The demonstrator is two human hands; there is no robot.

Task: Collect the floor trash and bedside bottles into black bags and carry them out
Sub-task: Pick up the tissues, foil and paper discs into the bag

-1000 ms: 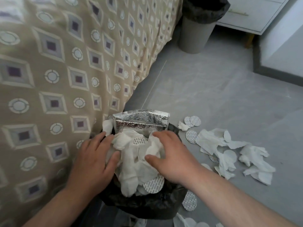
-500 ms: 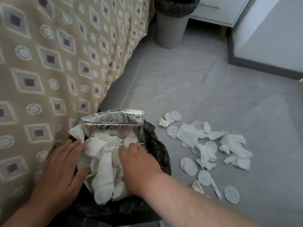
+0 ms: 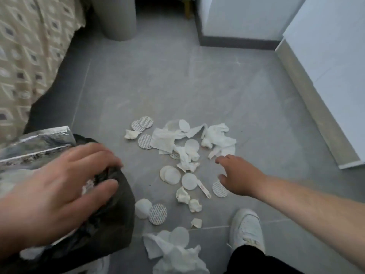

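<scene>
Two hands work low over the grey floor (image 3: 197, 80), and nearest the camera a heap of crumpled tissue and round pads (image 3: 177, 252) lies just beside a white shoe (image 3: 246, 226). The left hand (image 3: 57, 186) has its fingers curled on the rim of the black bag (image 3: 110, 218), pinching the thin film; a silver foil pouch (image 3: 39, 143) and white tissue show in the bag's mouth. That film looks limp and slippery, so I judge it will sag shut unless the rim is bunched firmly in the fist.

Further out, the right hand (image 3: 237, 175) is open and empty, fingers spread, reaching toward the main scatter of floor trash (image 3: 183, 153): crumpled tissues (image 3: 217, 137), plain cotton pads (image 3: 170, 175) and printed discs (image 3: 145, 122). All of it looks featherlight and soft. The tissues should crush into a fistful if raked together from the outer edge; the flat discs lie flush on the tile and probably need a fingernail under the rim or a sweep into the tissue clump. A thin strip (image 3: 204, 188) lies between pads.

Beyond, a grey bin (image 3: 116, 20) stands by the patterned bedspread (image 3: 29, 56) and white furniture (image 3: 325, 66). No bottles are in view.
</scene>
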